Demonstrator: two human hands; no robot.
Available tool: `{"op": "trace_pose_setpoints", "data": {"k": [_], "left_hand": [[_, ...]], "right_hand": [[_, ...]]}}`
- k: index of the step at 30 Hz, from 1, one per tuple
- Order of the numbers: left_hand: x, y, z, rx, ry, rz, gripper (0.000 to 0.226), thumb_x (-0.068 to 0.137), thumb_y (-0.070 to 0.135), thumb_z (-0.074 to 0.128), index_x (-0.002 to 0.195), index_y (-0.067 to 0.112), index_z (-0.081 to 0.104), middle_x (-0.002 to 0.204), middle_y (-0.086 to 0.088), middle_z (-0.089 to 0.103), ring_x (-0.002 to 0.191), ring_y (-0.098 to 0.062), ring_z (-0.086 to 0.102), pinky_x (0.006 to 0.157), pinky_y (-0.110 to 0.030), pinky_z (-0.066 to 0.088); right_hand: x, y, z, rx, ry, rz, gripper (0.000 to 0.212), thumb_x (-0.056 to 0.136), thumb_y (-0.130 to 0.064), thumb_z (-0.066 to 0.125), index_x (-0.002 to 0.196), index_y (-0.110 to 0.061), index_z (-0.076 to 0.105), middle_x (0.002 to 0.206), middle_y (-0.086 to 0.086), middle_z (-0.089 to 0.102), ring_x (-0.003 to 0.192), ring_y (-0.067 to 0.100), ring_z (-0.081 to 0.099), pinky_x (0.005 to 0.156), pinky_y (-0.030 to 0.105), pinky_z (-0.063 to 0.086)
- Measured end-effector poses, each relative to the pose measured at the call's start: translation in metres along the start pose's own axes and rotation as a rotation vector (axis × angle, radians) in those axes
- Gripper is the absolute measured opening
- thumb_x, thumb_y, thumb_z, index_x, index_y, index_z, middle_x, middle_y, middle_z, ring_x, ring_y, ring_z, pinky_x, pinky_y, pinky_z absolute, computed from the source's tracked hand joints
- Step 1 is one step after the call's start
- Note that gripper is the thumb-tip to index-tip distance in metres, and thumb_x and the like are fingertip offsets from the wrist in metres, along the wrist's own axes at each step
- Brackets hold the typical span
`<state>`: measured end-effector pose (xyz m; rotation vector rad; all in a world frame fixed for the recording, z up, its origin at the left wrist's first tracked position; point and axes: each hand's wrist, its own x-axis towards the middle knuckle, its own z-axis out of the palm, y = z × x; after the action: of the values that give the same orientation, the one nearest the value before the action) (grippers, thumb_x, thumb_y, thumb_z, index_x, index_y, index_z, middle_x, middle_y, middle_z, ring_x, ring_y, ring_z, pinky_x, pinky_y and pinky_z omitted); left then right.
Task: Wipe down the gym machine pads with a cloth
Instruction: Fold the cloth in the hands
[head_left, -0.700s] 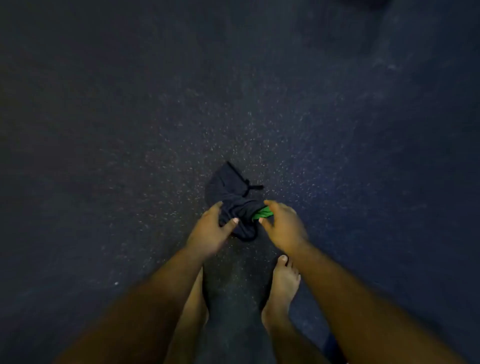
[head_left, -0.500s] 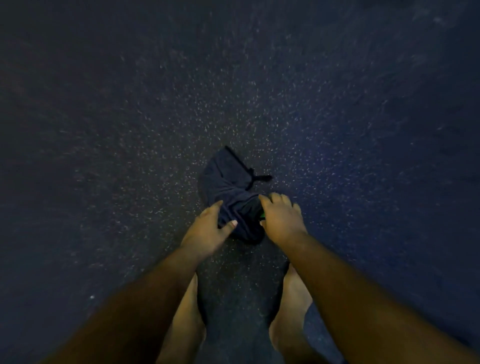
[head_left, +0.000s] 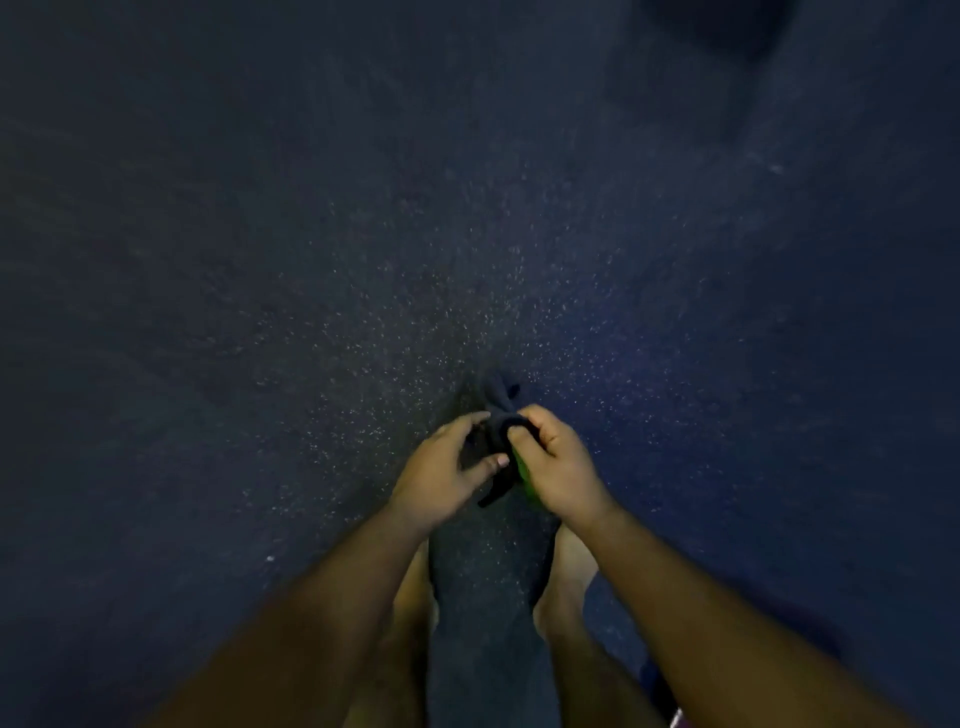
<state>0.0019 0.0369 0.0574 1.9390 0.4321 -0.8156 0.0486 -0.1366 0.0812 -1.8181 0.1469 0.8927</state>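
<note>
A dark navy cloth (head_left: 497, 415) with a bit of green on its underside is bunched between both my hands, low in the middle of the head view. My left hand (head_left: 447, 473) grips its left side, thumb laid across the fabric. My right hand (head_left: 553, 462) grips the right side with curled fingers, and the green part shows by its palm. One end of the cloth pokes out above the hands, another hangs below them. No gym machine pad is in view.
Dark speckled rubber floor (head_left: 363, 291) fills the view. My bare feet (head_left: 563, 582) stand directly below the hands. A dark shape (head_left: 717, 21) sits at the top right edge, too dim to identify.
The cloth has been gathered into a tighter bundle; less of it spreads out above the hands. Both hands have closed further round it and sit closer together.
</note>
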Motion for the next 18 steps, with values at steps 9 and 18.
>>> {"op": "trace_pose_setpoints", "data": {"k": [9,18], "left_hand": [[-0.221,0.224,-0.142,-0.200,-0.050,0.196,0.064,0.080,0.044,0.078,0.136,0.024,0.056,0.126,0.003,0.066,0.116,-0.009,0.064,0.102,-0.036,0.053],[-0.346,0.355,-0.240,0.194,0.203,0.449,0.052,0.092,0.039,0.070,0.141,0.028,0.058,0.127,0.002,0.071,0.118,-0.017,0.066,0.095,-0.035,0.053]], "right_hand": [[-0.183,-0.291,-0.039,-0.142,0.112,-0.130,0.025,0.099,-0.012,0.062,0.079,-0.027,0.061,0.071,-0.009,0.059,0.062,-0.005,0.052,0.062,0.022,0.043],[-0.298,-0.490,-0.079,-0.059,0.392,-0.351,0.007,0.093,-0.011,0.072,0.090,-0.017,0.070,0.078,-0.008,0.068,0.063,-0.010,0.056,0.067,0.013,0.046]]}}
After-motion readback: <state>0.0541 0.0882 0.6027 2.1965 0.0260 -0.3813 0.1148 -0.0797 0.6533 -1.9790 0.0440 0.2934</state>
